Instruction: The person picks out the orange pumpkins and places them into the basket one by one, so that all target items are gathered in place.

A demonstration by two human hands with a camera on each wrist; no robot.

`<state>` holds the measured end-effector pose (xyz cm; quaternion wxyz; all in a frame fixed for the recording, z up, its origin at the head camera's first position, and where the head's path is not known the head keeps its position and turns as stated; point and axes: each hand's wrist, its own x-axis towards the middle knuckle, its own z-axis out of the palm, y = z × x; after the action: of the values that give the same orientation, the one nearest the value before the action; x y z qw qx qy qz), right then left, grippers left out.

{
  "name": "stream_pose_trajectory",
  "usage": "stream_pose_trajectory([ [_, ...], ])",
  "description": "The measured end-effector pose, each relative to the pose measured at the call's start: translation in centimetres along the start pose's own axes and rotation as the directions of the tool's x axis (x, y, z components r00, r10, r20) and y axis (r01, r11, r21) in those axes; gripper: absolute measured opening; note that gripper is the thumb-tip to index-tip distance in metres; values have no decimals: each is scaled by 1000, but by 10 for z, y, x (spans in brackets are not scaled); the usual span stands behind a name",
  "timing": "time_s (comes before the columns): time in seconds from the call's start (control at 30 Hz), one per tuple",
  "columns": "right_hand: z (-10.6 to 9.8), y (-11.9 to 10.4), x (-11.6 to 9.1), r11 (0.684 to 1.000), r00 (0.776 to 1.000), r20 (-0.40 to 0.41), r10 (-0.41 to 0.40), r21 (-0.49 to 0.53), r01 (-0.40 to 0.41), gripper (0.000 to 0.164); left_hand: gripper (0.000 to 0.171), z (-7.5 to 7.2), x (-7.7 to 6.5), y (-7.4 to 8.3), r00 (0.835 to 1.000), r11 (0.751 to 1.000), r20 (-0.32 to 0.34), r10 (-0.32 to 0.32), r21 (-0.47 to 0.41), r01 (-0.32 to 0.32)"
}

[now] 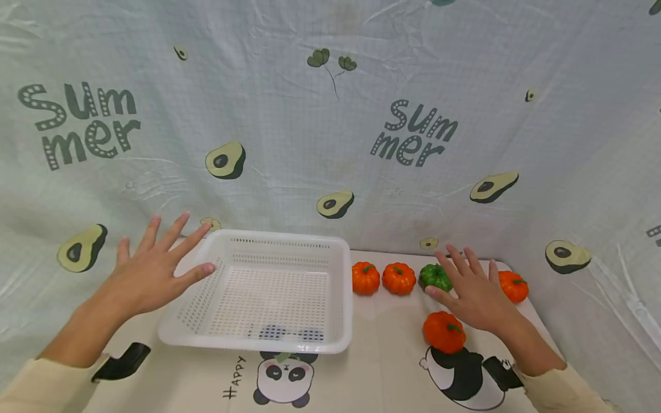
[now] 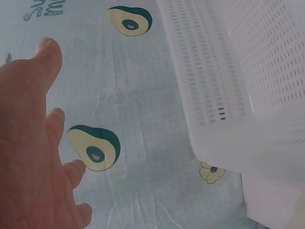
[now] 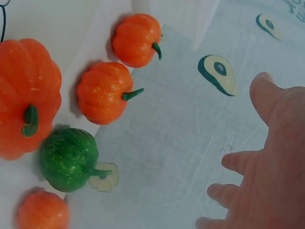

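My left hand [image 1: 152,272] is spread, fingers straight, at the left side of a white plastic basket [image 1: 279,287]. In the left wrist view a gap separates that hand from the basket [image 2: 209,95], and it holds nothing. My right hand [image 1: 472,292] hovers with straight fingers above small toy pumpkins, holding none. Beneath and beside it are a green pumpkin [image 1: 432,277], partly covered by the fingers, an orange pumpkin [image 1: 513,287] to the right and a larger orange-red pumpkin [image 1: 444,332] nearer me. Two more orange pumpkins, one left [image 1: 365,279] and one right [image 1: 399,279], sit beside the basket.
The pale table [image 1: 382,367] carries panda prints [image 1: 285,376]. A light curtain [image 1: 279,115] with avocado prints and lettering hangs behind the table and along its sides. Black straps [image 1: 123,362] show at both wrists.
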<state>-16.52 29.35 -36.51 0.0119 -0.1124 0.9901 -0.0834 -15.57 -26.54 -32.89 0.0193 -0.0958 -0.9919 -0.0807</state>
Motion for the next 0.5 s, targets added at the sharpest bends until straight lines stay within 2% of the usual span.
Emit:
stream_pose_trajectory([
  [0.5,8,-1,-10,1000,1000,-11,-11,10,11,91,87,2,-7,-7,1000,1000,4,-16,24,16],
])
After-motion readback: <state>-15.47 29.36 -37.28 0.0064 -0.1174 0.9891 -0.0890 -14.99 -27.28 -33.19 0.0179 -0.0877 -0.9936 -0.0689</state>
